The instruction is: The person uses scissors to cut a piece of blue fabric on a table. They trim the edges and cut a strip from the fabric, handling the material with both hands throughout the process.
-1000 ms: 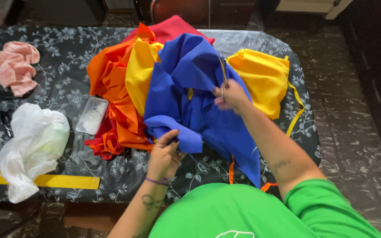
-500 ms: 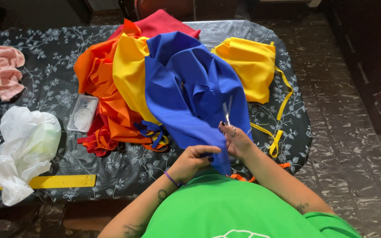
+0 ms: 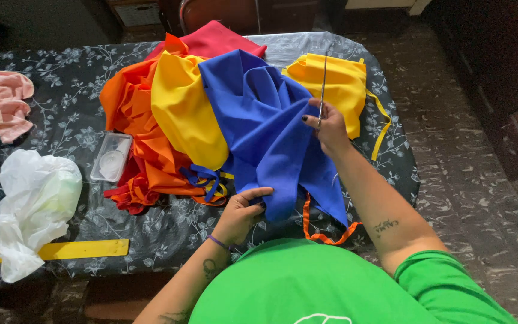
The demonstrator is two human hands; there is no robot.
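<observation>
The right hand (image 3: 331, 127) is closed around the handles of a pair of scissors (image 3: 323, 81), whose thin blades point up toward twelve o'clock, lying over the edge of the blue fabric (image 3: 271, 132) and against the yellow piece (image 3: 337, 84) at one o'clock. Whether the blades are parted or closed is too fine to tell. The left hand (image 3: 241, 213) pinches the near hem of the blue fabric at six o'clock, fingers curled onto the cloth and pulling it taut toward the body. The two hands are well apart, one at each end of the same blue panel.

The blue fabric sits at the centre of the counter (image 3: 49, 120), draped over a heap of yellow cloth (image 3: 181, 108), orange cloth (image 3: 133, 108) and red cloth (image 3: 211, 39) that spreads toward ten and eleven o'clock.

As for progress — no cut line or separated blue piece shows, so the cutting looks barely begun, with most of the panel left whole. An orange strip (image 3: 313, 228) hangs off the near edge at five o'clock.

Farther off lie a clear plastic box (image 3: 111, 157) at nine o'clock, a white plastic bag (image 3: 31, 204), a yellow ruler (image 3: 49, 251) at eight o'clock — and a pink cloth (image 3: 1, 105) at ten.
</observation>
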